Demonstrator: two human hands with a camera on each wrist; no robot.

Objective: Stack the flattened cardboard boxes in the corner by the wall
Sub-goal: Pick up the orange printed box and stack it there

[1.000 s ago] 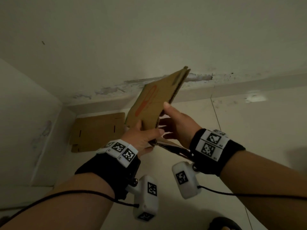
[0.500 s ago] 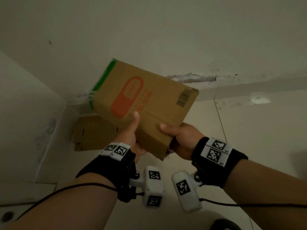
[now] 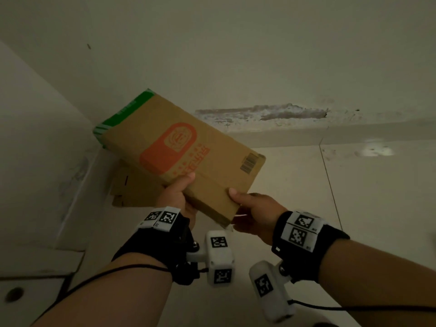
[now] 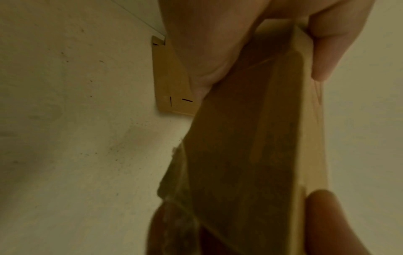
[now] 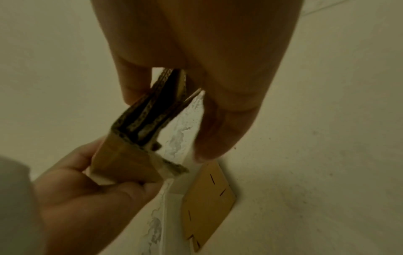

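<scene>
Both hands clasp the near edge of the flattened printed box [image 3: 181, 156], left hand [image 3: 177, 199] and right hand [image 3: 254, 211] side by side, its long axis running away toward the corner, above the cardboard already lying there [image 3: 132, 187]

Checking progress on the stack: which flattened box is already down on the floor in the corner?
The plain brown box, lying flat against the wall. The other box, printed orange with a green edge, is held above it by the left hand and right hand.
</scene>
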